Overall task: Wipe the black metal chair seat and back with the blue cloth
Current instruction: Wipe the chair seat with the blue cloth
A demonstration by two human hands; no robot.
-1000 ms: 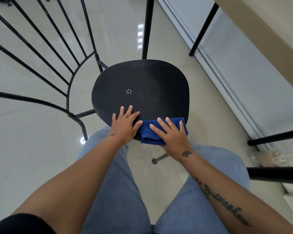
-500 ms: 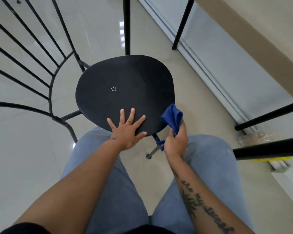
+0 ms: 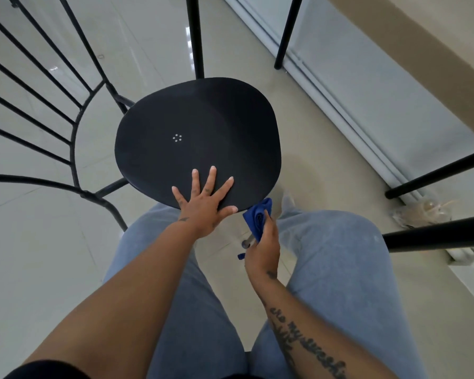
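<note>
The right grip (image 3: 263,242) was closed around a bunched blue cloth (image 3: 256,218), holding it just below and off the near right edge of the round black metal chair seat (image 3: 197,138). Most of the cloth stood up out of the top of that grip toward the seat rim, and a small blue corner poked out beneath the grip on its left side; how the fingers wrapped the cloth could not be made out, since only the back of the hand showed. Whether the cloth's upper end touched the seat edge was unclear.

The left grip (image 3: 205,203), to the left of the right one and slightly farther away, lay flat and spread wide on the near part of the seat, holding nothing, its fingers fanned toward a small ring of pale dots (image 3: 177,137) in the seat's middle.

Far to the left of both grips the black metal chair back (image 3: 74,127), made of thin rods fanning from a curved bar, ran out of view at the left and top edges. Just beneath the right grip a chair leg's capped foot (image 3: 246,244) was partly hidden by the hand. Pale blue jeans (image 3: 334,269) filled the space below the grips, over a glossy pale tiled floor (image 3: 39,255). To the right, black desk legs (image 3: 435,236) were cut off by the frame edge, with a blurred clear plastic object (image 3: 424,212) beside them, too indistinct to identify.
</note>
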